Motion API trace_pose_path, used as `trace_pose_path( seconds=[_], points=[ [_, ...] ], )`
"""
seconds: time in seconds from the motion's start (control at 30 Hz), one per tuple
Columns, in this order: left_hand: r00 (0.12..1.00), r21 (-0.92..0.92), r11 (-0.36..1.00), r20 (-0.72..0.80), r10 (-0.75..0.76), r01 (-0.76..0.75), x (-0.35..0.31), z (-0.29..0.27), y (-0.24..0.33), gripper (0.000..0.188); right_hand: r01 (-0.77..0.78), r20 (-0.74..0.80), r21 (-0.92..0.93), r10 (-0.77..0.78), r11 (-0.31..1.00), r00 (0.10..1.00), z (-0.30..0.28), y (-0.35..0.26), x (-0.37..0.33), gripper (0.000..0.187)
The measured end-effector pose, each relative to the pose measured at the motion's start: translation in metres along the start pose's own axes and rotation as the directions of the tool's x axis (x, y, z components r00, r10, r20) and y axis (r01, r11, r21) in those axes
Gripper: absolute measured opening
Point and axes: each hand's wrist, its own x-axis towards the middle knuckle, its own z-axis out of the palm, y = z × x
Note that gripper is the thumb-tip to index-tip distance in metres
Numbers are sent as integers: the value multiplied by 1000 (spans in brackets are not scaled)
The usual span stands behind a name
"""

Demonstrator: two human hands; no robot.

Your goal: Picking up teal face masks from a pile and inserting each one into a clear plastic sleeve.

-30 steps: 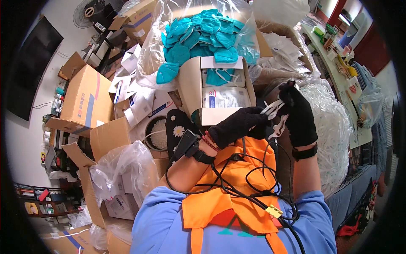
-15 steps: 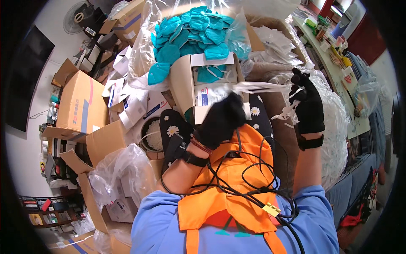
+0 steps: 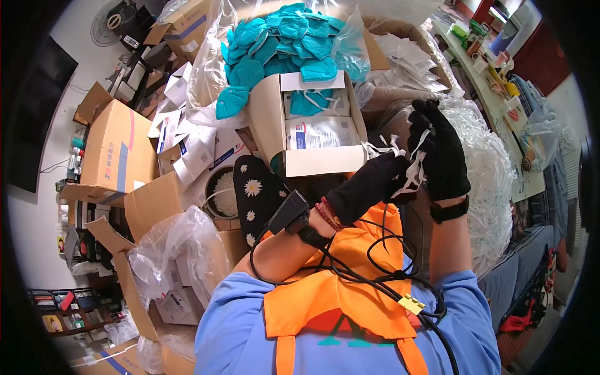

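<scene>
Straps [image 3: 417, 172] held near open box [image 3: 325, 162]

The gloved left hand [image 3: 365, 190] has fingers folded on the white straps, tips hidden. The right hand [image 3: 442, 153], just beside it, has fingers clamped on the same straps, which hang between the hands. The box, beyond the left hand, contains a teal mask [image 3: 305, 104] and a white packet [image 3: 325, 134].

Black-gloved hands [image 3: 370, 189] [image 3: 442, 155], white straps [image 3: 416, 167], teal masks [image 3: 294, 47], orange apron [image 3: 300, 303], black fabric [image 3: 250, 201] with white daisies, apparently pale-green tabletop [image 3: 529, 182]
</scene>
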Motion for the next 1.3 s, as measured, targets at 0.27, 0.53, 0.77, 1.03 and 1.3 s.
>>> trace_pose_path(
  seconds=[0.27, 0.53, 0.77, 1.03, 1.3],
  points=[
    [977, -199, 961, 136, -167, 192, -11, -1, 17, 30, 152, -2, -472, -173, 868, 985, 0, 5, 2, 32],
    [884, -658, 602, 245, -398, 453, -14, 3, 21, 29, -12, -59, -313, -7, 950, 998, 23, 3, 1, 29],
    [942, -294, 896, 53, -331, 332, -22, 4, 25, 30, 161, 71, -710, -158, 686, 985, 19, -3, -2, 22],
    [997, 293, 956, 82, 5, -29, -35, -6, 4, 27, -3, -181, -78, -11, 997, 983, 12, -9, 5, 33],
    [912, 472, 780, 231, 339, -410, -29, -8, 13, 20, 7, -196, -12, -9, 1000, 981, -25, -3, 9, 30]
  ],
)
